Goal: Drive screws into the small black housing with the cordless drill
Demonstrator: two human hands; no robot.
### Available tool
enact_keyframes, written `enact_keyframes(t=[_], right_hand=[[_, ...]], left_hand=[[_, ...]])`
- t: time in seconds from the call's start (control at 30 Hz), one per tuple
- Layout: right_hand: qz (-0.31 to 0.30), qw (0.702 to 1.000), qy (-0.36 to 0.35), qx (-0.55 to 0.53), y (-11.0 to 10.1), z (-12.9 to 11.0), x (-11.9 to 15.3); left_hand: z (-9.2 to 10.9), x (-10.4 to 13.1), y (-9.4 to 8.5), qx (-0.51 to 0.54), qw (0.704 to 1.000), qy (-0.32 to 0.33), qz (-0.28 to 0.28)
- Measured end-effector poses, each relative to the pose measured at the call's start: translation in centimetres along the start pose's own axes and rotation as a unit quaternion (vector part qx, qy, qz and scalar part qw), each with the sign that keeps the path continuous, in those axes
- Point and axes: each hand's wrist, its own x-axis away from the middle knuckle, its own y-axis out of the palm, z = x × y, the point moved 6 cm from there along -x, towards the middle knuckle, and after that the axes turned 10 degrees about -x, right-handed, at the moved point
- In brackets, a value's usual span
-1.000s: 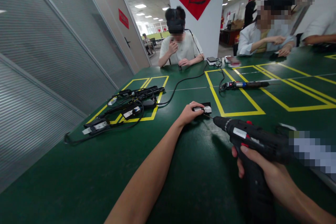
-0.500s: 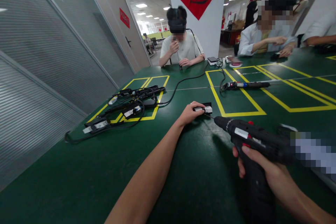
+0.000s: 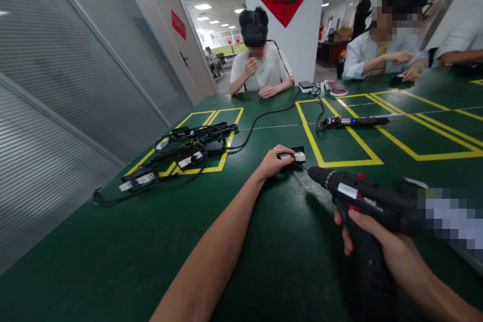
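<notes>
My left hand (image 3: 278, 161) grips a small black block with a white label (image 3: 300, 157) against the table, fingers closed over its left part. In my right hand (image 3: 381, 236) is a black cordless drill (image 3: 368, 196), its handle wrapped by my fingers. The drill points left, and its thin bit (image 3: 301, 166) reaches the near side of the block beside my left fingertips. Whether the bit touches a screw there is too small to tell.
Black adapters and cables (image 3: 188, 153) lie at the left. A soldering-iron-like tool (image 3: 354, 121) rests beyond the drill, among yellow tape outlines (image 3: 350, 164) on the green table (image 3: 113, 256). Across sits a person in a headset (image 3: 260, 65); another person (image 3: 381, 58) sits further right.
Both my hands, the drill and the block stay practically where they were. The person across has shifted the lower hand slightly.
</notes>
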Motion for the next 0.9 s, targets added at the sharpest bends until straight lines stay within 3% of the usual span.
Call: enact_keyframes(t=[0.9], right_hand=[[-0.011, 0.999, -0.023, 0.025, -0.17, -0.10, 0.69]], left_hand=[[0.55, 0.08, -0.13, -0.002, 1.000, 0.001, -0.001]])
